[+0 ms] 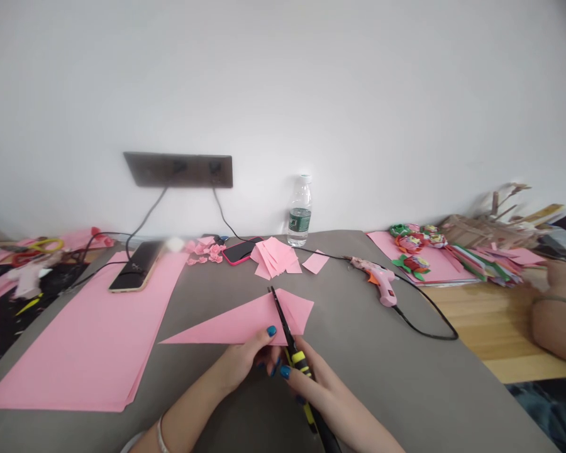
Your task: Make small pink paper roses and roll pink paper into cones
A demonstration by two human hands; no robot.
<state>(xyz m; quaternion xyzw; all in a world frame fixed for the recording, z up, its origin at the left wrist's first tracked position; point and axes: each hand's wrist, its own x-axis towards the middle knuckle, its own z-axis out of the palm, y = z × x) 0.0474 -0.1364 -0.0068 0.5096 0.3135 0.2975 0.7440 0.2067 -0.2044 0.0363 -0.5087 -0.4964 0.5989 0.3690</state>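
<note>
Grey table (368,352): hands scissor (283,321) pink paper (245,322).

Water bottle (300,212); glue gun (377,280); phone (241,251)

Bare grey table (358,352) is left open to the right of the hands, crossed only by the black cord (419,314) of the glue gun (380,280). The left is covered by flat pink sheets (94,340), with a phone (136,267) upon them. Farther back, passage is narrowed by cut squares (276,257) and a bottle (299,211).
</note>
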